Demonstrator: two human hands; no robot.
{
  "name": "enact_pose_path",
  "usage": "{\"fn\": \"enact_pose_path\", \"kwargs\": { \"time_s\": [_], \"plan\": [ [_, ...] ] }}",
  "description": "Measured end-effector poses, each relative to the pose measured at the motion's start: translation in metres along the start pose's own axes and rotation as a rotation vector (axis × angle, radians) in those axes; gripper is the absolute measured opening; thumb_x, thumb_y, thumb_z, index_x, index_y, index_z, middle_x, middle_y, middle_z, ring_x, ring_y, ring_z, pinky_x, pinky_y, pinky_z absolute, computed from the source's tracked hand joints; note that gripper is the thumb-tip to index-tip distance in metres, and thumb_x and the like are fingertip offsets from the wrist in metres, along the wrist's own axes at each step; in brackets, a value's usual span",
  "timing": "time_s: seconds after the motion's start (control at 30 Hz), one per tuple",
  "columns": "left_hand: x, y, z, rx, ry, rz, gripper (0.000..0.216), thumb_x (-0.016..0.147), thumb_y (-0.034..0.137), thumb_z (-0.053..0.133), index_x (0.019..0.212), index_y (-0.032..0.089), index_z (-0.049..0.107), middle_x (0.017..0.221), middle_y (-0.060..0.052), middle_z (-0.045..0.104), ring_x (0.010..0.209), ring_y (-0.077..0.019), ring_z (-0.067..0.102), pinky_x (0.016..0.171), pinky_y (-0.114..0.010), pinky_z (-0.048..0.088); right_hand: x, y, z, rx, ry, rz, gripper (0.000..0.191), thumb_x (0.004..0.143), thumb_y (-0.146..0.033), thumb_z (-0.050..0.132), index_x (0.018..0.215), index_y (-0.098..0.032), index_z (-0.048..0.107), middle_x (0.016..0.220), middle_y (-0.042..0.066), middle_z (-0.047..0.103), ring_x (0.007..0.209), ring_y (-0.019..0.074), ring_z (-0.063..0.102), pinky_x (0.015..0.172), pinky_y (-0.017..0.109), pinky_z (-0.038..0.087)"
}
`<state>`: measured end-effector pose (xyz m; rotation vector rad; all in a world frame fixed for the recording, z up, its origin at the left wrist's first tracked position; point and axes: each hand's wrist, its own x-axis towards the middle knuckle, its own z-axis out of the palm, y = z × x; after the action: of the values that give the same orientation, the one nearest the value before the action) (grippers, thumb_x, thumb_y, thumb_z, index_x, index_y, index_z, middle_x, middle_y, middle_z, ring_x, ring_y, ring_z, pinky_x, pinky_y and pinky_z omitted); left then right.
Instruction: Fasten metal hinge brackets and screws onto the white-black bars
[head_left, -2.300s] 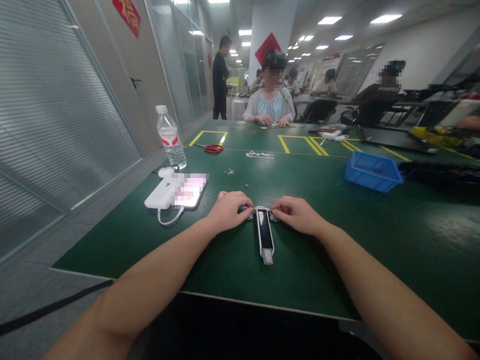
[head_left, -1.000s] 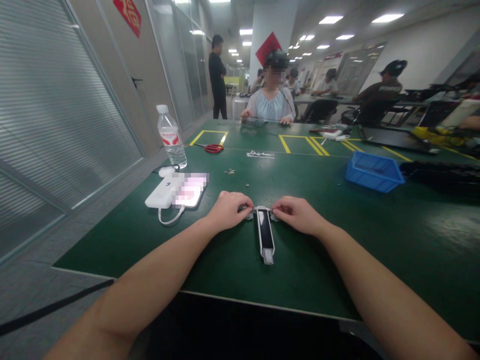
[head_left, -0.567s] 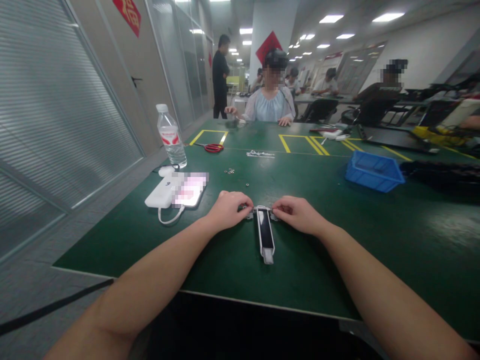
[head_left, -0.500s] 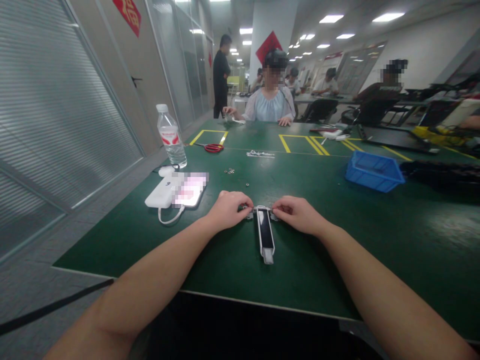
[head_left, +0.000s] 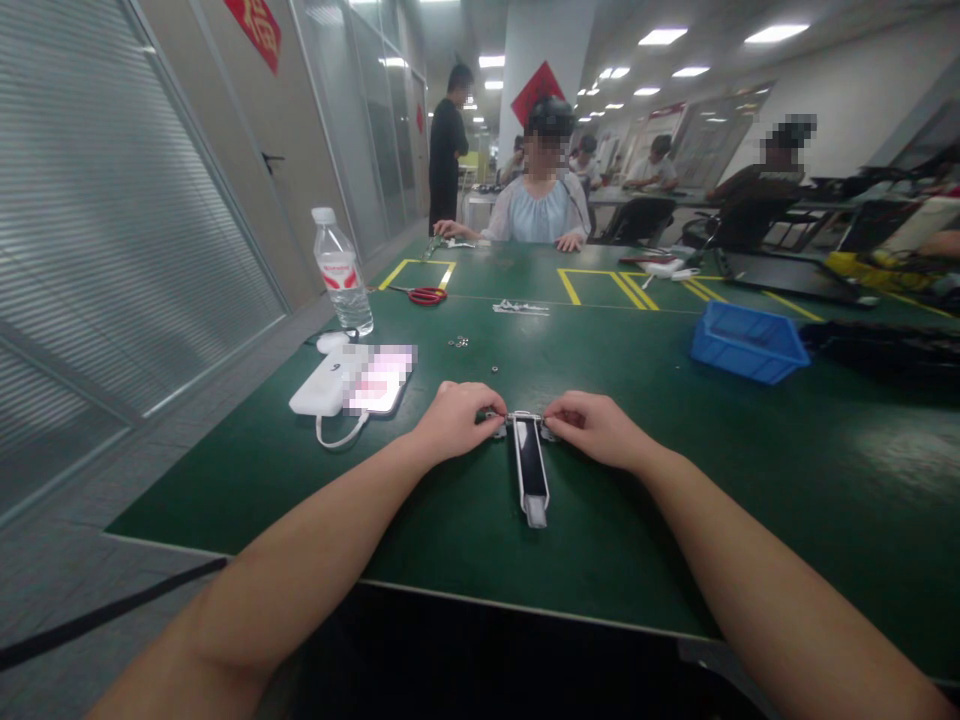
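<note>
A long, narrow device [head_left: 532, 460] with a black panel, a white frame and a pale block at its near end lies on the green table in front of me. Across its far end runs a thin metal rod [head_left: 524, 416]. My left hand [head_left: 466, 418] pinches the left end of this rod between thumb and fingers. At the right end, my right hand [head_left: 596, 425] is closed in the same kind of pinch. Small metallic pieces show under both sets of fingertips, partly hidden. Just beyond lies a small ring-shaped nut [head_left: 495, 369].
Several small metal parts [head_left: 459, 342] lie farther left, with thin metal strips [head_left: 520, 308] behind. A water bottle [head_left: 343, 275], a white power bank [head_left: 326, 385] and red scissors [head_left: 427, 296] are leftward. Rightward stands a blue bin [head_left: 750, 343]. A co-worker [head_left: 536, 205] sits opposite.
My hands and the device keep their places. The co-worker's hand across the table has shifted left with a small item. The standing person in the background has turned slightly.
</note>
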<state>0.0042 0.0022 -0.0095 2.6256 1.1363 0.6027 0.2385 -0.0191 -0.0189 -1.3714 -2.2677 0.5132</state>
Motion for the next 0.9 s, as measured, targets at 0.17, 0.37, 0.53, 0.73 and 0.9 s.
{"fn": "enact_pose_path", "kwargs": {
  "time_s": [0.17, 0.37, 0.53, 0.73, 0.9],
  "plan": [
    [-0.0005, 0.0018, -0.0011, 0.0, 0.002, -0.003, 0.01, 0.083, 0.024, 0.057, 0.085, 0.02, 0.065, 0.088, 0.0, 0.067, 0.087, -0.0164, 0.06, 0.08, -0.029, 0.039, -0.0002, -0.002, -0.0011, 0.001, 0.0, 0.002, 0.016, 0.082, -0.026, 0.053, 0.083, -0.017, 0.067, 0.07, 0.002, 0.056, 0.059, 0.0118, 0.048, 0.058, 0.026, 0.04],
    [0.0002, 0.0017, -0.0011, 0.001, -0.008, -0.007, 0.01, 0.084, 0.022, 0.055, 0.086, 0.02, 0.064, 0.09, 0.0, 0.067, 0.088, -0.0163, 0.06, 0.081, -0.03, 0.039, -0.0002, -0.0024, -0.0012, 0.001, 0.005, 0.0, 0.016, 0.082, -0.027, 0.053, 0.083, -0.018, 0.067, 0.069, 0.001, 0.056, 0.059, 0.0119, 0.048, 0.058, 0.026, 0.04],
    [0.0001, 0.0031, -0.0013, 0.01, -0.02, -0.016, 0.009, 0.083, 0.024, 0.057, 0.087, 0.02, 0.064, 0.089, 0.0, 0.066, 0.089, -0.0168, 0.06, 0.08, -0.031, 0.038, -0.0001, -0.0001, -0.0004, 0.01, -0.001, -0.01, 0.018, 0.083, -0.027, 0.053, 0.084, -0.017, 0.067, 0.07, 0.002, 0.056, 0.06, 0.0123, 0.049, 0.059, 0.027, 0.04],
    [0.0002, 0.0032, -0.0004, 0.025, -0.012, -0.02, 0.011, 0.085, 0.022, 0.053, 0.086, 0.02, 0.064, 0.088, 0.0, 0.067, 0.088, -0.0163, 0.06, 0.081, -0.031, 0.037, 0.0, 0.0022, 0.0002, 0.012, 0.001, -0.017, 0.017, 0.082, -0.026, 0.053, 0.085, -0.016, 0.067, 0.071, 0.002, 0.056, 0.061, 0.012, 0.049, 0.059, 0.026, 0.04],
    [0.0002, 0.0023, -0.0002, 0.004, -0.013, -0.01, 0.009, 0.082, 0.022, 0.056, 0.087, 0.02, 0.064, 0.09, 0.0, 0.067, 0.089, -0.0168, 0.06, 0.081, -0.03, 0.038, -0.0004, 0.0021, 0.0004, 0.021, 0.005, -0.015, 0.016, 0.082, -0.026, 0.053, 0.084, -0.017, 0.067, 0.07, 0.001, 0.056, 0.061, 0.0119, 0.049, 0.059, 0.026, 0.04]
  ]
}}
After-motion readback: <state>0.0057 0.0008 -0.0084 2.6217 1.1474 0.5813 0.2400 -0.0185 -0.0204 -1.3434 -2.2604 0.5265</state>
